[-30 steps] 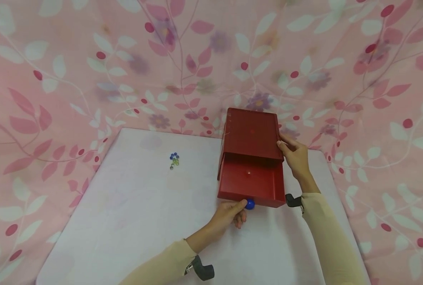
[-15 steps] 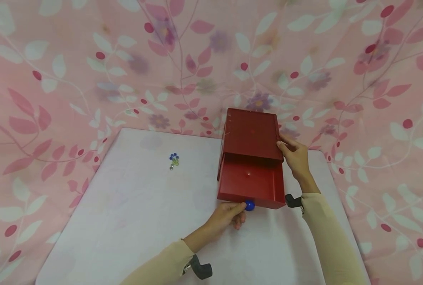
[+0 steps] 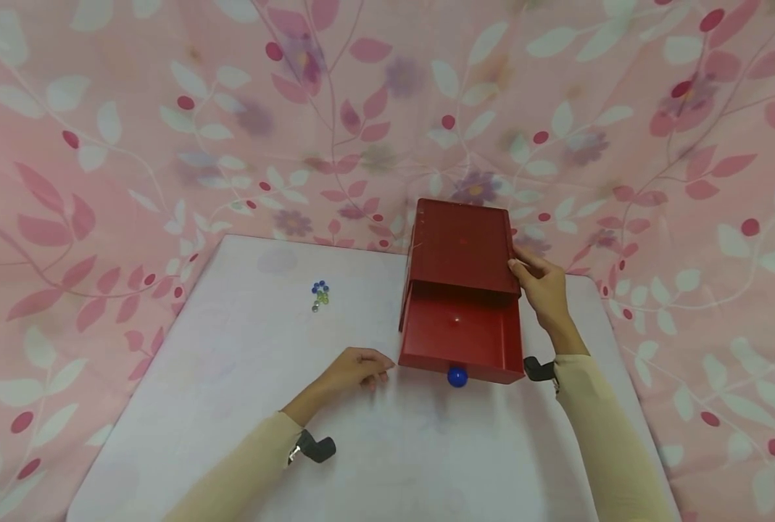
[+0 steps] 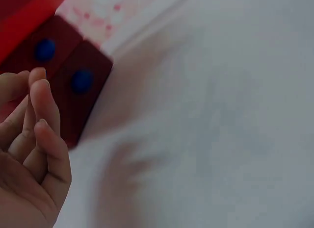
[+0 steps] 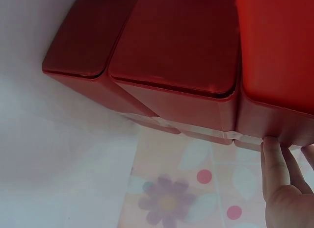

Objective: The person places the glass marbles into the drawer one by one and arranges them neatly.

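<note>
A red drawer box stands at the back right of the table, its top drawer pulled out, with a blue knob on its front. My left hand hovers by the drawer's front left corner, fingers loosely bent and holding nothing. Two lower blue knobs show beyond that hand in the left wrist view. My right hand rests on the box's right side, thumb at the top edge. Its fingers lie fairly straight against the red wall in the right wrist view.
Several small glass marbles, blue, green and clear, lie grouped left of the box on the white table. Clear tape runs along the box's side. A pink floral cloth hangs close behind.
My left hand has let go of the blue knob and moved left, away from the drawer front. The drawer remains pulled out, and my right hand keeps its place.
</note>
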Demonstrator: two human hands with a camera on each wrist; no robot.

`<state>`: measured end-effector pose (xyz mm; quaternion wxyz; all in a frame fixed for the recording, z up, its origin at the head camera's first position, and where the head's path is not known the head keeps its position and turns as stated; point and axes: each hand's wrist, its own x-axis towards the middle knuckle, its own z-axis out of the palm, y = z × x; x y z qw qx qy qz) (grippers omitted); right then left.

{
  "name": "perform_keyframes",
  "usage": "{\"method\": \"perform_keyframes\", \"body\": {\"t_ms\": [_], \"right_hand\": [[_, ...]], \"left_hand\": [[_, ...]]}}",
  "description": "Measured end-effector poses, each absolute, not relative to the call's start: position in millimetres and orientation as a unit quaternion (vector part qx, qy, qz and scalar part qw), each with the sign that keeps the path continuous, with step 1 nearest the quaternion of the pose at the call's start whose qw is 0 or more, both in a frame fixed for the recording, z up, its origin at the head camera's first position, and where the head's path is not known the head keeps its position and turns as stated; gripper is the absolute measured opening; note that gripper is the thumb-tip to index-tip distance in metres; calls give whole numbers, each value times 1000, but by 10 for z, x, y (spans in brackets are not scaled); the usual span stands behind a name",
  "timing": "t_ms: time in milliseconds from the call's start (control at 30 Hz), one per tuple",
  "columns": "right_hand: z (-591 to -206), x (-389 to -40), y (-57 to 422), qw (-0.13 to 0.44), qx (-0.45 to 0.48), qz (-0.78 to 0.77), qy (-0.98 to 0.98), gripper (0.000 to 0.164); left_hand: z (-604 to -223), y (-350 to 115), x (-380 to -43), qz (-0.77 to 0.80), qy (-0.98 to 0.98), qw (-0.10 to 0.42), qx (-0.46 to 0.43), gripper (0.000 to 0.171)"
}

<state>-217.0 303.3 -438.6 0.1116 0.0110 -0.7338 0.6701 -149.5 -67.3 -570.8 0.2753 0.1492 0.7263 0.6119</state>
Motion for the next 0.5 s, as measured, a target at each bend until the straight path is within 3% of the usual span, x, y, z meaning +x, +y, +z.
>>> {"method": "perform_keyframes", "body": {"t_ms": [367, 500], "right_hand": [[-4413, -2177, 3042, 112, 1, 669, -735, 42], [-4396, -2168, 3036, 107, -1, 675, -730, 42]], "left_hand": [[-5753, -1435, -2130, 490, 862, 101, 83, 17], [-5780, -1599, -2259, 445, 891, 53, 70, 18]]}}
